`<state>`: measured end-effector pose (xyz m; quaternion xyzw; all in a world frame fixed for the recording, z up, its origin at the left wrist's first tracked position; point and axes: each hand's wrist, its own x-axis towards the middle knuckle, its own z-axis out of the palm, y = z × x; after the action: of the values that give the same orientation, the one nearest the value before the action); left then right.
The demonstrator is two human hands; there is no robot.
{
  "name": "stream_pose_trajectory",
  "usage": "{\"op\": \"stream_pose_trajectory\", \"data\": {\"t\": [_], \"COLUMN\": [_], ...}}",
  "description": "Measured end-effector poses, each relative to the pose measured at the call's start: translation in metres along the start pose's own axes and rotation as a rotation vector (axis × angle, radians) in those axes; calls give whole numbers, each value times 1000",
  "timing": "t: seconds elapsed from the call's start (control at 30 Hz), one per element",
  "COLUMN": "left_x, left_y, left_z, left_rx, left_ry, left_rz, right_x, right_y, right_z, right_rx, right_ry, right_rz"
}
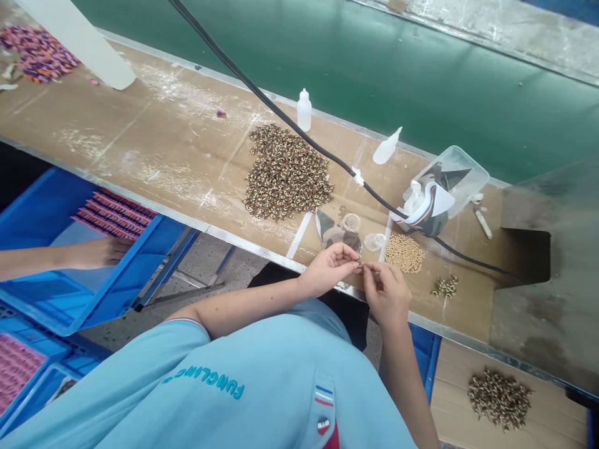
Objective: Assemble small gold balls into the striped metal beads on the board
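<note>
My left hand (329, 269) and my right hand (387, 292) meet over the front edge of the bench. The fingertips of my left hand pinch a tiny dark-and-gold piece (359, 262), and the fingers of my right hand are pressed together against it. Too small to make out is what else, if anything, my right fingers hold. Just beyond my hands are a small clear round dish (350, 222) and another clear dish (374, 242). Many small beige beads (405, 253) lie right of them. A large pile of dark-and-gold pieces (287, 171) spreads to the left.
A black cable (281, 112) crosses above the bench. At the back stand a white squeeze bottle (304, 111), a tipped bottle (387, 147) and a clear plastic box (468, 171). A co-worker's hand (110, 251) reaches into a blue crate (163, 249). More pieces (500, 398) lie lower right.
</note>
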<state>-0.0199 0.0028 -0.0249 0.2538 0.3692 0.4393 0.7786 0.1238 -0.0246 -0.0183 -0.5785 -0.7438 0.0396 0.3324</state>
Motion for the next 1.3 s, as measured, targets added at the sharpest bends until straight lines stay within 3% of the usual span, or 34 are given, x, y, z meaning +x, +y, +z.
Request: {"op": "stream_pose_trajectory", "data": {"t": [0.5, 0.83, 1.03, 1.3], "left_x": [-2, -4, -4, -4], "left_y": [0, 5, 7, 7], "left_z": [0, -1, -1, -2], "left_rx": [1, -10, -3, 6], "left_ry": [-9, -29, -43, -59], "left_rz": [8, -20, -28, -27], "right_x": [0, 2, -2, -6], "right_y": [9, 24, 23, 10], "right_z": [-3, -14, -19, -9], "right_rx": [-87, -103, -87, -198], "right_ry": [38, -161, -129, -17], "right_rz": [47, 74, 111, 138]}}
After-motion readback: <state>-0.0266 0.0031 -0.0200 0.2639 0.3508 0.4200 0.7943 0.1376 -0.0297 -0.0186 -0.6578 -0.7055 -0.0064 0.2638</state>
